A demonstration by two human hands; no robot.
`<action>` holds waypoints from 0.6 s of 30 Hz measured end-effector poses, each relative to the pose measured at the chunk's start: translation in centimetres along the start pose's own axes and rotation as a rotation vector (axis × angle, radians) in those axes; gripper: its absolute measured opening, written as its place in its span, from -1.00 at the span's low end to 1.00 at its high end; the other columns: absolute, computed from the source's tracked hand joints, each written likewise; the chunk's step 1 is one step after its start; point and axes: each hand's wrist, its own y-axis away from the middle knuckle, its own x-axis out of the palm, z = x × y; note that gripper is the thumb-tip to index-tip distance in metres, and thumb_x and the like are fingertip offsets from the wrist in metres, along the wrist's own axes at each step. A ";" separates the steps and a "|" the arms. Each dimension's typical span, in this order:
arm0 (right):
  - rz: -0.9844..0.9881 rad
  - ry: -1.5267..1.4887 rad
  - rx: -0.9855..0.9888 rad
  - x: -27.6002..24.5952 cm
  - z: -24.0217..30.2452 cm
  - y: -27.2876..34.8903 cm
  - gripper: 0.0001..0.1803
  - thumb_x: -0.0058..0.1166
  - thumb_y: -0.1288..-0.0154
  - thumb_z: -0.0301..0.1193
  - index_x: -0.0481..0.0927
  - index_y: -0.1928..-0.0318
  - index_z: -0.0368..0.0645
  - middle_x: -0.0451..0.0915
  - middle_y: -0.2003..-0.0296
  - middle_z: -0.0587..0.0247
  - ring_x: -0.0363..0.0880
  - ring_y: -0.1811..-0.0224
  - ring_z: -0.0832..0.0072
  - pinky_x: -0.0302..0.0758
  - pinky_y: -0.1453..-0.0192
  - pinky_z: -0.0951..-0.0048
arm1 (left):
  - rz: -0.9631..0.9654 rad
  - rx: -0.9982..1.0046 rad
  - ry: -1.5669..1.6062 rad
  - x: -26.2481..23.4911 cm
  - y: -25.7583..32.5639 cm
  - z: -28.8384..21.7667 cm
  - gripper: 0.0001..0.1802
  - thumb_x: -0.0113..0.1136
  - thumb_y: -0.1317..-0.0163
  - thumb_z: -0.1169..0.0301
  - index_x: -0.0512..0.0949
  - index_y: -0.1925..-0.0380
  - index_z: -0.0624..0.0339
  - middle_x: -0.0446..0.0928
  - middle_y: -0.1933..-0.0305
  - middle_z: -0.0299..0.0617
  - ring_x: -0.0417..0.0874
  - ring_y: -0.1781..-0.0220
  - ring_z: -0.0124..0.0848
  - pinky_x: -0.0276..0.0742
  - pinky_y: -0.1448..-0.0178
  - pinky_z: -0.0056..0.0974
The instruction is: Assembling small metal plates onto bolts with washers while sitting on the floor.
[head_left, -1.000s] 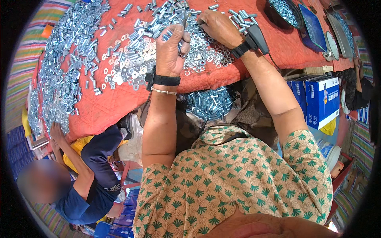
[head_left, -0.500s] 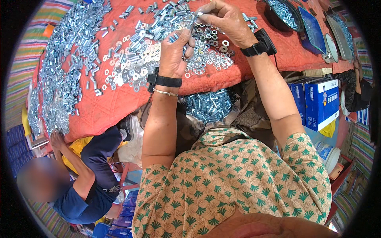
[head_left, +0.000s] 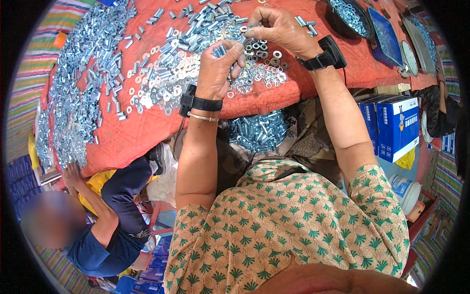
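Observation:
My left hand [head_left: 215, 73] is closed around several short shiny metal sleeves [head_left: 220, 50], whose ends show between thumb and fingers. Just to its right and a little farther off, my right hand [head_left: 281, 32] has thumb and forefinger bent toward each other in a pinch. Whatever lies between those fingertips is too small to make out. Under and around both hands spread flat washers [head_left: 169, 81] and smaller rings [head_left: 252, 73]. A heap of metal sleeves [head_left: 208, 22] lies beyond my left hand. All of it rests on a red cloth [head_left: 117, 137].
A larger pile of sleeves [head_left: 88, 83] covers the table's left side. Metal parts [head_left: 259, 131] fill a container at my lap. At the right are a black bowl of rings [head_left: 350, 17], a blue tray [head_left: 384, 36] and blue boxes [head_left: 399, 127]. Another person [head_left: 98, 245] works at lower left.
My right hand has shifted slightly right and nearer, its fingertips moving away from my left hand. My left hand has stayed almost in place, still closed on the sleeves.

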 end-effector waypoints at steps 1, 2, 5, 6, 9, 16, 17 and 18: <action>-0.009 0.031 0.003 0.2 0.1 -0.1 -0.79 0.27 -0.20 -0.36 0.62 0.23 -0.21 0.59 0.40 0.43 0.52 0.32 0.70 0.44 0.25 0.63 | 0.008 0.005 0.019 -0.1 0.0 0.0 -0.88 0.26 -0.22 0.43 0.53 0.36 0.23 0.53 0.56 -0.21 0.38 0.67 -0.58 0.18 0.64 -0.53; -0.010 0.029 0.003 0.4 0.1 -0.2 -0.79 0.27 -0.20 -0.36 0.62 0.23 -0.21 0.59 0.40 0.43 0.52 0.32 0.70 0.44 0.25 0.63 | 0.008 0.004 0.017 -0.1 0.0 0.0 -0.88 0.26 -0.22 0.43 0.53 0.36 0.23 0.53 0.56 -0.21 0.38 0.67 -0.58 0.18 0.64 -0.53; -0.084 -0.060 -0.022 0.8 0.8 -0.2 -0.79 0.30 -0.17 -0.32 0.60 0.34 -0.19 0.53 0.48 0.47 0.47 0.40 0.73 0.42 0.32 0.64 | -0.007 -0.033 0.019 -0.2 0.0 -0.2 -0.88 0.26 -0.23 0.43 0.52 0.36 0.23 0.53 0.56 -0.21 0.38 0.68 -0.58 0.18 0.64 -0.53; -0.057 -0.032 -0.017 0.7 1.0 -0.2 -0.81 0.26 -0.19 -0.35 0.56 0.37 -0.20 0.48 0.48 0.51 0.44 0.39 0.75 0.41 0.30 0.65 | -0.003 -0.022 0.002 -0.1 -0.1 -0.2 -0.88 0.25 -0.23 0.43 0.52 0.37 0.23 0.52 0.57 -0.21 0.37 0.69 -0.58 0.17 0.65 -0.53; -0.058 0.187 0.008 0.5 1.2 -0.3 -0.82 0.21 -0.22 -0.38 0.53 0.40 -0.20 0.44 0.49 0.55 0.41 0.39 0.76 0.40 0.27 0.66 | -0.007 -0.020 -0.002 0.2 0.1 -0.2 -0.87 0.25 -0.24 0.43 0.52 0.38 0.23 0.51 0.58 -0.21 0.37 0.70 -0.58 0.16 0.65 -0.52; 0.039 -0.064 0.023 0.2 1.1 0.0 -0.81 0.15 -0.30 -0.35 0.59 0.21 -0.21 0.54 0.32 0.47 0.46 0.25 0.74 0.42 0.15 0.62 | -0.021 -0.037 -0.035 0.0 0.1 -0.2 -0.85 0.21 -0.28 0.39 0.46 0.40 0.16 0.48 0.60 -0.28 0.32 0.71 -0.62 0.15 0.66 -0.55; 0.004 0.069 0.085 0.0 1.0 0.0 -0.82 0.16 -0.29 -0.35 0.59 0.22 -0.21 0.54 0.33 0.47 0.45 0.26 0.75 0.42 0.15 0.62 | -0.014 -0.041 -0.008 0.2 0.1 -0.1 -0.87 0.22 -0.26 0.40 0.49 0.39 0.20 0.48 0.60 -0.27 0.33 0.70 -0.61 0.14 0.66 -0.54; -0.032 0.201 0.148 0.0 1.0 0.2 -0.83 0.16 -0.29 -0.35 0.59 0.24 -0.21 0.54 0.33 0.47 0.45 0.26 0.75 0.41 0.16 0.62 | -0.007 -0.046 0.020 0.2 0.1 -0.1 -0.88 0.22 -0.25 0.42 0.52 0.37 0.24 0.49 0.60 -0.25 0.33 0.70 -0.60 0.14 0.65 -0.52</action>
